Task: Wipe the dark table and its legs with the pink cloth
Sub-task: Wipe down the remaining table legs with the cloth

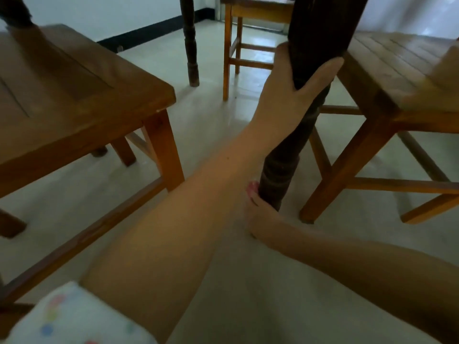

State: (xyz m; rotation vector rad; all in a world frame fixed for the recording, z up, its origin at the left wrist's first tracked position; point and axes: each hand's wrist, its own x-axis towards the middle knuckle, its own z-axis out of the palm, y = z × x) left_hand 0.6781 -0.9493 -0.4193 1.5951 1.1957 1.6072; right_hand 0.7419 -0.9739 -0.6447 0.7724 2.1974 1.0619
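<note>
A dark turned table leg [278, 175] runs from the top of the view down to the pale floor at centre. My left hand [290, 80] grips its square upper part, thumb on one side and fingers on the other. Low on the same leg, my right hand [260, 212] presses the pink cloth [252, 191] against the left side near the foot; only a small pink edge shows beside my left forearm. A second dark table leg [191, 45] stands further back. The tabletop is out of view.
A wooden chair seat [74, 95] sits close on the left and another wooden chair [387, 78] crowds the leg on the right. A third wooden chair [238, 48] stands behind. Pale floor [211, 115] lies between them.
</note>
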